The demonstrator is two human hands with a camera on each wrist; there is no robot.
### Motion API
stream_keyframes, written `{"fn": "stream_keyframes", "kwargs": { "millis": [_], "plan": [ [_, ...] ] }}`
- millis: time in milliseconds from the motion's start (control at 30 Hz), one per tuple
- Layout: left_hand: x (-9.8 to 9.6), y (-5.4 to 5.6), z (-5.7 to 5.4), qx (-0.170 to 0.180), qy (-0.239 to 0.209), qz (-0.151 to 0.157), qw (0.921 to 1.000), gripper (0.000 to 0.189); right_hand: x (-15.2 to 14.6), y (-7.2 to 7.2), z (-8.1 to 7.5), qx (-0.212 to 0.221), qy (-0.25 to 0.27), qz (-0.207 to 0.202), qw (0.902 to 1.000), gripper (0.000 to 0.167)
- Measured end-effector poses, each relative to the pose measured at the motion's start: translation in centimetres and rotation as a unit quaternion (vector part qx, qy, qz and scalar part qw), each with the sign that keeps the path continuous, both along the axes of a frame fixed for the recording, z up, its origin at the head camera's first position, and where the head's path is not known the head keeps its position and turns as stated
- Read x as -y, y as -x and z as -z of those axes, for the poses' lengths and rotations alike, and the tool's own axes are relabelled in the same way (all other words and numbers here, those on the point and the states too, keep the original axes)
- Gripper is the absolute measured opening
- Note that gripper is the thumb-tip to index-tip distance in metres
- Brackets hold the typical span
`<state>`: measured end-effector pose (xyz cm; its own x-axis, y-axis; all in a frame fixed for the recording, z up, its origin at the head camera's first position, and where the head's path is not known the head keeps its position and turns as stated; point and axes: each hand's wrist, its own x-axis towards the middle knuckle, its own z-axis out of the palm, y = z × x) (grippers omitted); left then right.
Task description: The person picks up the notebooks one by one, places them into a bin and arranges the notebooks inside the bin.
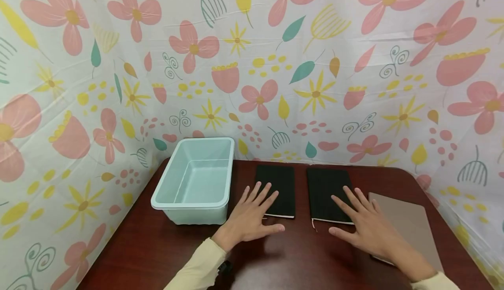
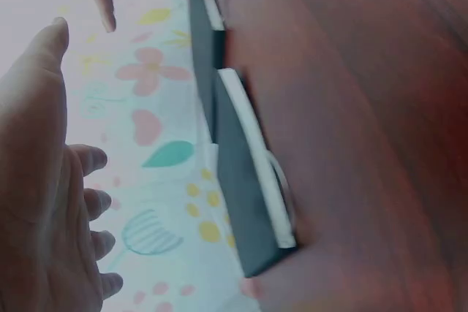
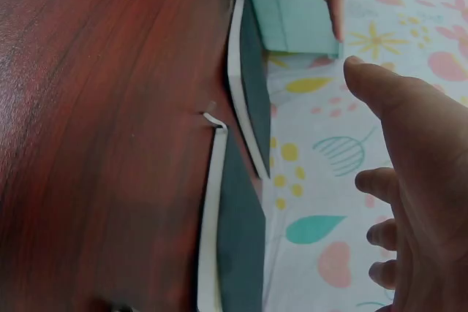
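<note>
Two black notebooks lie side by side on the table, the left notebook (image 1: 281, 191) and the right notebook (image 1: 327, 193), each with a ribbon at its near edge. My left hand (image 1: 252, 215), fingers spread, is held over the near left corner of the left notebook and grips nothing. Fingers likewise spread, my right hand (image 1: 368, 222) overlaps the right notebook and a grey-brown notebook (image 1: 409, 220) in the head view. Both wrist views show air between the palms and the black notebooks (image 2: 245, 180) (image 3: 241, 239).
A pale green plastic basin (image 1: 193, 204) stands at the table's back left, with nothing visible inside. Floral cloth (image 1: 260, 62) hangs behind and along both sides of the dark reddish wooden table (image 1: 291, 259).
</note>
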<state>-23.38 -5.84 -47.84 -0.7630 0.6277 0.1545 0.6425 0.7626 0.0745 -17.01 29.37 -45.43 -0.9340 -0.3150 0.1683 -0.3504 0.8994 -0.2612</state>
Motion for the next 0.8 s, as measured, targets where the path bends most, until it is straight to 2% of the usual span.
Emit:
{"fn": "stream_keyframes", "kwargs": {
  "millis": [200, 433, 667, 800],
  "plan": [
    [0.1, -1.2, -2.2, -0.021, 0.001, 0.028, 0.9994, 0.094, -0.9, -1.0, -0.9, -0.014, 0.006, 0.001, 0.9999, 0.087],
    [1.3, -2.6, -4.9, -0.044, -0.006, 0.051, 0.9977, 0.093, -1.9, -1.8, -0.9, -0.009, 0.004, 0.013, 0.9999, 0.088],
    [4.6, -3.0, -6.7, -0.052, -0.036, 0.072, 0.9954, 0.091, -3.5, -2.6, -0.6, 0.012, 0.022, 0.02, 0.9995, 0.09],
    [7.2, -2.9, -7.1, -0.06, -0.055, 0.069, 0.9942, 0.089, -5.0, -3.1, -0.3, 0.02, 0.037, 0.025, 0.9988, 0.091]
  ]
}}
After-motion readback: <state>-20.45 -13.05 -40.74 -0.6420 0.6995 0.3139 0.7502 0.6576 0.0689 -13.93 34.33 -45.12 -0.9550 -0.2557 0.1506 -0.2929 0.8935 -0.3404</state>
